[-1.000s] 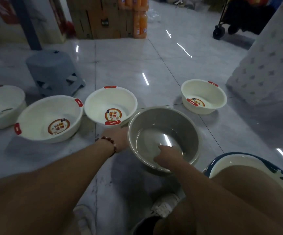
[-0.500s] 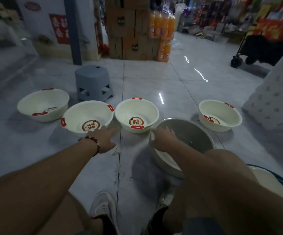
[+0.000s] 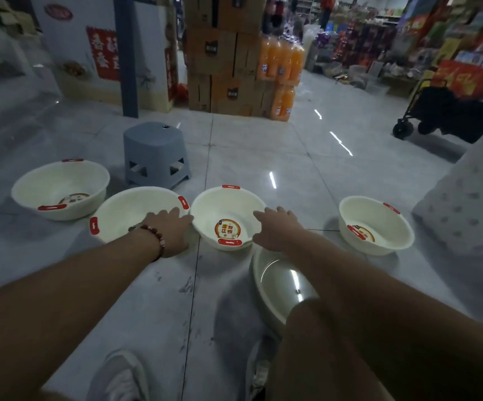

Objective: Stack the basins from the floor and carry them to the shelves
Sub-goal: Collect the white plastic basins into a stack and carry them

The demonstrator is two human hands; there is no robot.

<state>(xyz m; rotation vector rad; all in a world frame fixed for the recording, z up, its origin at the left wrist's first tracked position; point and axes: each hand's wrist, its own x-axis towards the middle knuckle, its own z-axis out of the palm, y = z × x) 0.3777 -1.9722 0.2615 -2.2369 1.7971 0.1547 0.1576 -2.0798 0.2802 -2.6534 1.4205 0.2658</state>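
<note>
both hands out toward the middle white basin, one each side. left hand lies between it and the second basin from the left, fingers straight and loose, tips near the middle basin's left rim; contact not clear. right hand is at the right rim, fingers extended and a bit spread, nothing gripped. so both hands are wide and empty

basins on the tiled floor: far-left white one, second-left touching or nearly touching the middle one, a fourth white one well apart to the right. grey basin sits nearest the person, under the right forearm, partly hidden by the knee. nothing nested yet in this view

step, as i read it: start of the stacking, reaching for the middle basin. next move needs both hands closed on opposite rims, lift, then drop it centred into a larger basin, probably the grey one or second-left. watch the tight gap on the left side, fingers could nudge the neighbour

grey stool behind the row, shelves far back, carry comes later
</note>
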